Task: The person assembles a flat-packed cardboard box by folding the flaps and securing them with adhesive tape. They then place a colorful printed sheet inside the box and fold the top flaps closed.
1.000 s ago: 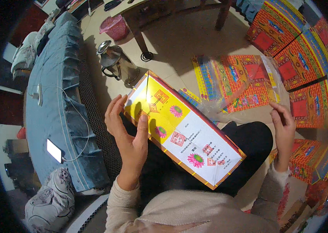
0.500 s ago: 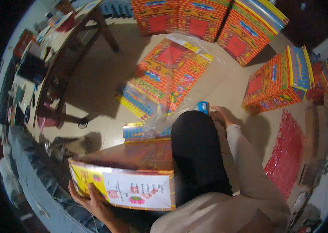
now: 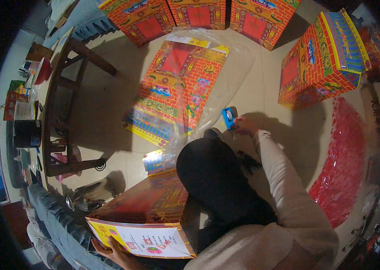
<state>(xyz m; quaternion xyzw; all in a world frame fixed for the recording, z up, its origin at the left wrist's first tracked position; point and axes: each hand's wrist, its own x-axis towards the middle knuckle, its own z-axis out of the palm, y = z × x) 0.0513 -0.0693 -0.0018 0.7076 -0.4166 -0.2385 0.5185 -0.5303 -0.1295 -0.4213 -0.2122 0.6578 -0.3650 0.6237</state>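
My left hand is spread pretty wide against the yellow-and-white end of a brick-print box, right beside my black-trousered leg. My right hand is at a blue tape dispenser, fingers curled, but honestly can't tell if they're gripping it.
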